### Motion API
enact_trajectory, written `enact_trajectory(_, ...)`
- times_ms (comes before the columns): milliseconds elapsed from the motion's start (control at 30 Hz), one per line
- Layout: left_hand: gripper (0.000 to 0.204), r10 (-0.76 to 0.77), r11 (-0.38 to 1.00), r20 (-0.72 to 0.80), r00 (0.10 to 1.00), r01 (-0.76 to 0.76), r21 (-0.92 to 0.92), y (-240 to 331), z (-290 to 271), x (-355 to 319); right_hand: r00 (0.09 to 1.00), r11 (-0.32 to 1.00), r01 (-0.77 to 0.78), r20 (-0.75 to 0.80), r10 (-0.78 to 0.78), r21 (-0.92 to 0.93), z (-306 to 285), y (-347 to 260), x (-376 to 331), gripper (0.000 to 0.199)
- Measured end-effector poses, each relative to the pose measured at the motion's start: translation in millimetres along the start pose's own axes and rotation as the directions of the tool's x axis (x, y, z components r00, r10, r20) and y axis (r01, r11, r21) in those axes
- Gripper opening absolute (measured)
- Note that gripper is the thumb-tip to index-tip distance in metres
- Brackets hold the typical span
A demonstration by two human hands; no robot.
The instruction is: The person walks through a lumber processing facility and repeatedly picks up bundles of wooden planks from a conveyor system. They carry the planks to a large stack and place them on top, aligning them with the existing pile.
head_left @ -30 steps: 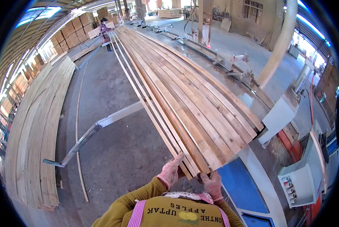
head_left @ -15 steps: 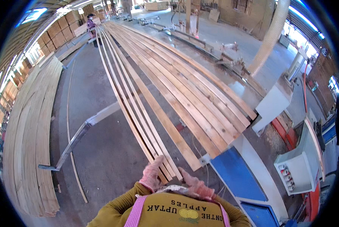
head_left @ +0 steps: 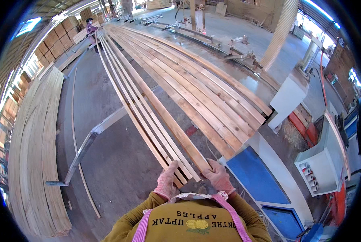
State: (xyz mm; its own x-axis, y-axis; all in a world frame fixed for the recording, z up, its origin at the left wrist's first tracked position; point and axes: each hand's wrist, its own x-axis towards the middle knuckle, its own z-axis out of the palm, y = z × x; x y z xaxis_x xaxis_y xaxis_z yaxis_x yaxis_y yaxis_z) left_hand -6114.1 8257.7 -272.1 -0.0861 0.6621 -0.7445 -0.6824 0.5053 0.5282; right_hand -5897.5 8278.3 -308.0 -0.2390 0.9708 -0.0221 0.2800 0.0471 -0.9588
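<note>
My left hand (head_left: 167, 181), in a pinkish work glove, is closed round the near ends of several narrow wooden strips (head_left: 147, 123), its thumb on top. These long strips run away to the far left. Just right of them lies another long board (head_left: 176, 131), and my gloved right hand (head_left: 219, 176) grips its near end, thumb on the upper face. A narrow gap separates that board from the strips. Farther right, a row of long boards (head_left: 196, 103) lies side by side. The undersides of the held wood and some fingers are hidden.
A co-worker (head_left: 91, 30) stands at the strips' far end. Stacked planks (head_left: 33, 153) lie at left, beside a bent metal support arm (head_left: 81, 151). At right stand a machine with blue panels (head_left: 255, 173) and a grey-white cabinet (head_left: 317, 167). A ribbed duct (head_left: 281, 32) hangs behind.
My right hand has moved right, from the strips' ends to the separate board, and grips it. That board's near end has shifted left toward the strips. My left hand keeps its hold.
</note>
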Motion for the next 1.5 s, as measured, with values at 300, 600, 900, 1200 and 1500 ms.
enact_trajectory(300,0.041,0.001,0.996,0.121,0.993,0.010,-0.090,-6,2,-1,0.959,0.936,0.154,0.274,-0.065,-0.316,-15,-42,-21,0.065)
enact_trajectory(600,0.047,-0.017,0.999,-0.011,1.000,0.016,-0.028,0,10,-4,0.937,0.169,0.070,0.007,-0.350,-0.983,-65,-38,38,0.051)
enact_trajectory(900,0.042,0.001,0.996,0.002,1.000,-0.001,-0.094,-7,0,3,0.968,0.525,0.224,0.123,-0.221,-0.821,-47,-63,28,0.040)
enact_trajectory(1200,0.047,-0.006,1.000,-0.001,1.000,0.006,-0.006,-2,2,-1,0.877,0.999,-0.027,0.481,0.009,0.030,-34,-16,18,0.066)
enact_trajectory(1500,0.051,0.023,0.999,0.115,0.993,-0.026,0.028,-7,-9,15,0.882,0.975,0.100,0.472,0.006,-0.199,-17,-46,19,0.063)
